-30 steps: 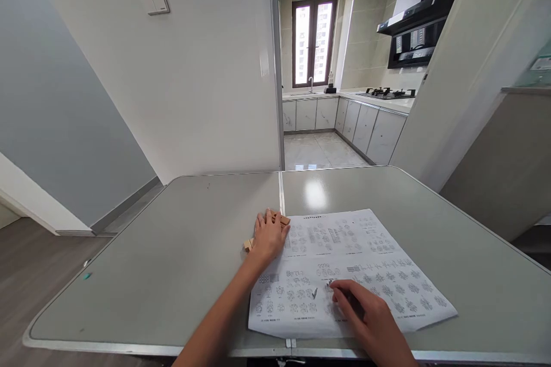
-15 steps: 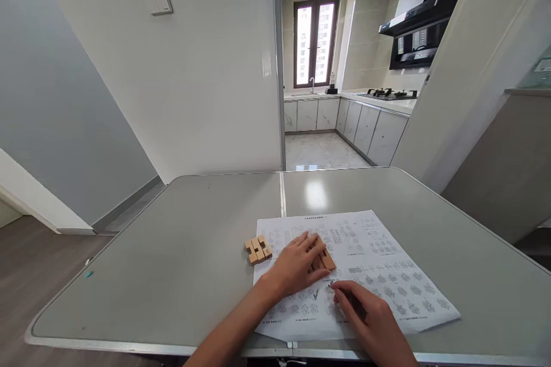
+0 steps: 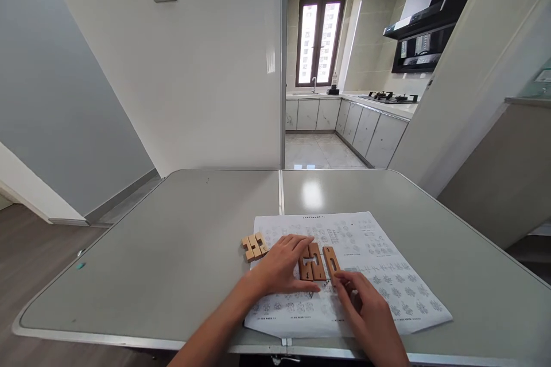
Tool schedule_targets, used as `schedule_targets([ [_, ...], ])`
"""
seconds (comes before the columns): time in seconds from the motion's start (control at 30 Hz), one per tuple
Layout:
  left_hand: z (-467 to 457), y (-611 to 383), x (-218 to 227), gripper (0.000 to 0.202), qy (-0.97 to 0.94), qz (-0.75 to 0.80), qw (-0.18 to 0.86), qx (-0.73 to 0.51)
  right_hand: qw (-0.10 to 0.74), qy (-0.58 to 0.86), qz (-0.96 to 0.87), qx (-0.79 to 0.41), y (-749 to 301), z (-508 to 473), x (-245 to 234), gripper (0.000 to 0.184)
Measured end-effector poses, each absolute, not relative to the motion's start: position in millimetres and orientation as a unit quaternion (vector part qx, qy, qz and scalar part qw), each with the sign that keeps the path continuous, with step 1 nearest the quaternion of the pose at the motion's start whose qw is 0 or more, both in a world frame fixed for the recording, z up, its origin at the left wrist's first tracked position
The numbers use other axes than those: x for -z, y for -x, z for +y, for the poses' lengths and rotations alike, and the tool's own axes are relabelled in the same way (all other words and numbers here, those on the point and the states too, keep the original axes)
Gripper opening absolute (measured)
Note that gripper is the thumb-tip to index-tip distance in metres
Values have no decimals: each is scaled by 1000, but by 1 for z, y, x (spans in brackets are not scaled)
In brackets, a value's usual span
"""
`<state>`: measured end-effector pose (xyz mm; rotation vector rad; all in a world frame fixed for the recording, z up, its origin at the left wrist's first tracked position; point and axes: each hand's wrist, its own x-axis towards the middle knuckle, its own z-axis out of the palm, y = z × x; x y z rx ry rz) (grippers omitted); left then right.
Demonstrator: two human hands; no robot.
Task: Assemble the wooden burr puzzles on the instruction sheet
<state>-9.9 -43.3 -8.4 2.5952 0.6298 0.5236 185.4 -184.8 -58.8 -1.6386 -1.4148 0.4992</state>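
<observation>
My right hand pinches the near end of a brown wooden puzzle piece, a slotted bar marked 2, lying on the printed sheet. Just left of that bar, more brown notched wooden pieces lie side by side, marked with numbers. Over their left side rests my left hand, its fingers stretched and thumb spread below them; part of these pieces is hidden under it. Lighter notched wooden pieces sit together at the sheet's left edge, beyond my left wrist.
The grey folding table has a seam down its middle and a metal rim. A small teal object lies near its left edge. Behind the table are a white wall and a doorway to a kitchen.
My left hand has drawn back to the left, uncovering the brown pieces. The bar marked 2 now stands apart from the others, with my right fingers on it. The view has shifted slightly.
</observation>
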Motion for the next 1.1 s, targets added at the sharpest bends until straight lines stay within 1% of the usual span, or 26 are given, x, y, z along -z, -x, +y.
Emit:
schedule_targets([
  [0.07, -44, 12, 9, 92, -930, 233, 211, -191, 431, 691, -554, -174, -186, -179, 59, 35],
  [0.2, -45, 15, 11, 85, -927, 232, 213, -205, 356, 761, -527, -125, -189, -163, 56, 41],
  [0.33, -45, 15, 12, 87, -918, 239, 223, -225, 301, 777, -542, -107, -190, -152, 51, 32],
  [0.43, -47, 14, 11, 90, -893, 256, 270, -254, 270, 773, -567, -85, -189, -151, 49, 34],
  [0.5, -48, 13, 11, 89, -870, 266, 311, -275, 266, 771, -573, -78, -189, -152, 50, 38],
  [0.57, -49, 12, 12, 88, -851, 275, 336, -295, 296, 764, -565, -96, -188, -154, 50, 42],
  [0.63, -49, 11, 14, 86, -845, 277, 336, -312, 362, 736, -555, -142, -187, -155, 48, 45],
  [0.73, -49, 9, 16, 86, -851, 270, 309, -328, 469, 662, -531, -246, -180, -157, 43, 47],
  [0.83, -50, 7, 16, 92, -868, 250, 274, -331, 533, 611, -482, -331, -169, -159, 39, 46],
  [0.9, -52, 6, 16, 95, -883, 225, 249, -328, 556, 594, -462, -352, -161, -160, 37, 44],
  [0.97, -53, 5, 17, 92, -896, 195, 232, -324, 565, 574, -463, -370, -154, -161, 35, 43],
  [1.03, -53, 3, 19, 90, -903, 170, 227, -324, 557, 556, -479, -389, -149, -163, 34, 43],
  [1.1, -54, 2, 20, 93, -905, 157, 230, -322, 543, 551, -497, -393, -145, -165, 35, 44],
])
